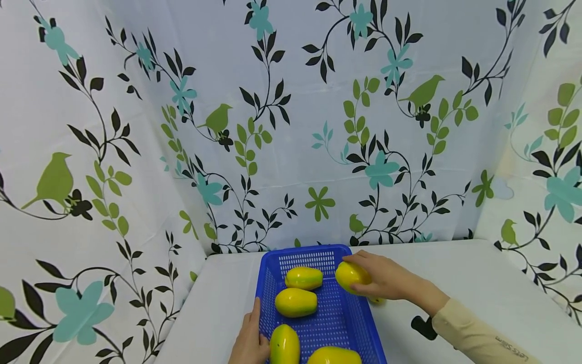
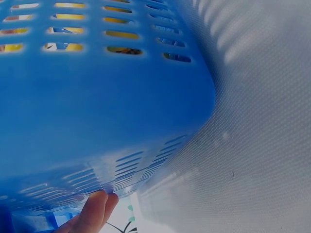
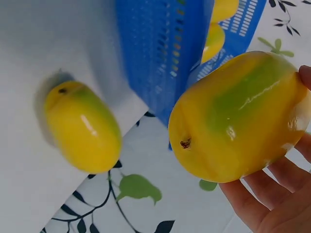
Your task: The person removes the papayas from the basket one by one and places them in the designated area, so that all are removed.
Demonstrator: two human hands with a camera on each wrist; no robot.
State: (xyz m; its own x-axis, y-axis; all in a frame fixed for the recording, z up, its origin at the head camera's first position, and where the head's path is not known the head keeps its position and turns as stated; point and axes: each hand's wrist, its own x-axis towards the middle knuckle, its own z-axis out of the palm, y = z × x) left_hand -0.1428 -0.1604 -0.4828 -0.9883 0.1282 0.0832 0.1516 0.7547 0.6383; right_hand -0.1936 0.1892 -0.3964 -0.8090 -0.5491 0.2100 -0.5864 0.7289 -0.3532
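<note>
A: Position of the yellow fruit [image 1: 352, 277]?

B: Raised, overlapping the right rim of the blue basket [image 1: 331, 319], near the far corner. Contact with the rim: cannot tell.

A: State of the grip?

B: Right hand [image 1: 384, 278] full: thumb and fingers round the fruit. Right-wrist view: long axis slants, brown-marked end lower left, away from the fingers. The basket interior lies to the left of this grip.

A: And the other hand?

B: Left hand [image 1: 249, 333] is farther from it, across the basket; thumb over the left rim, fingers along the outer wall.

A: Edges, room?

B: Right wall is the nearest edge. Four more fruits [image 1: 296, 303] sit inside: two at the far left, two at the near end. Bare mesh floor shows between them and the right wall. Outside that wall, a loose fruit [image 3: 82, 127] lies on the white table [image 1: 423, 268], apart from the basket. Printed cloth [image 1: 291, 126] hangs behind.
</note>
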